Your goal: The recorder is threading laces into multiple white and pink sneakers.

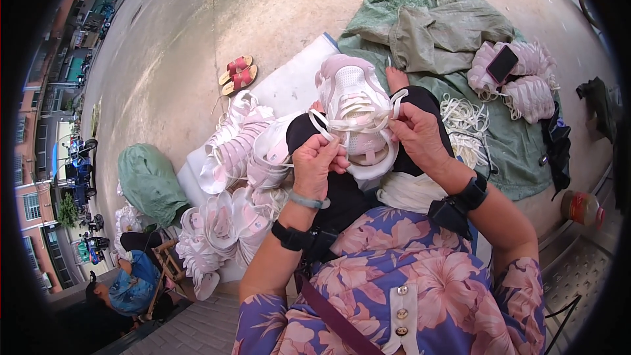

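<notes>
A pale pink and white sneaker upper (353, 82) rests on my lap between my knees, its opening toward me. White shoelace (355, 120) crosses its eyelets, with loops pulled out to both sides. My left hand (317, 161) pinches the lace at the left edge of the opening, fingers curled. My right hand (415, 133) grips the lace on the other side, where a loop stands up above the fingers. Both hands are close to the shoe's tongue. Whether a knot sits in the middle is too small to tell.
Piles of similar shoe uppers (227, 151) lie on my left. Loose white laces (465, 125) sit right of my knee on a green tarp (519, 158). A phone (502, 64) tops bundled uppers. Red sandals (239, 75), a jar (582, 209) and a seated person (135, 279) are farther off.
</notes>
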Available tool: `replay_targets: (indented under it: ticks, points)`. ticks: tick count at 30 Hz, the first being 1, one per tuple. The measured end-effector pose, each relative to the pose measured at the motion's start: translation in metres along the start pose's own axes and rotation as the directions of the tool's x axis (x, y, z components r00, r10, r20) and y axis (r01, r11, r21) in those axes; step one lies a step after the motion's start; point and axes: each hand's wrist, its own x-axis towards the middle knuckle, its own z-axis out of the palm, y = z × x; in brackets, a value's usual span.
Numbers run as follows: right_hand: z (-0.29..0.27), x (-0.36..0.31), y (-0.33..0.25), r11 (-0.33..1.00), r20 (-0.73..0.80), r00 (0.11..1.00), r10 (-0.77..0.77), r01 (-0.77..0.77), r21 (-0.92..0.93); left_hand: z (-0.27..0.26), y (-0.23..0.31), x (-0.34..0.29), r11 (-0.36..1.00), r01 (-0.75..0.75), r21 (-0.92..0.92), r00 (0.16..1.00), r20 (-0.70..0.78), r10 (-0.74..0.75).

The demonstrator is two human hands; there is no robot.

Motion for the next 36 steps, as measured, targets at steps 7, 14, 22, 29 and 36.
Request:
replay_targets:
  ticks: [7, 14, 22, 29, 36]
  points:
    - [0.009, -0.001, -0.003, 0.690, 0.134, 0.886, -0.443, 0.433, -0.580, 0.004, 0.005, -0.003, 0.942, -0.124, 0.311, 0.989, -0.044, 0.144]
    - [-0.002, -0.007, -0.006, 0.902, 0.028, 0.994, -0.104, 0.106, -0.418, 0.002, -0.003, 0.010, 0.965, -0.202, 0.166, 0.968, -0.117, 0.222]
    - [0.031, -0.023, -0.026, 0.970, 0.310, 0.930, 0.197, -0.140, -0.198, 0.003, -0.017, 0.020, 0.946, -0.254, 0.201, 0.954, -0.108, 0.279]
    - [0.060, -0.020, -0.017, 0.971, 0.208, 0.948, 0.239, -0.235, -0.048, 0.008, -0.016, 0.018, 0.604, -0.493, 0.626, 0.783, 0.017, 0.622]
    - [0.070, -0.019, -0.012, 0.959, 0.137, 0.951, 0.277, -0.283, 0.030, 0.006, -0.015, 0.016, 0.752, -0.411, 0.516, 0.858, -0.061, 0.511]
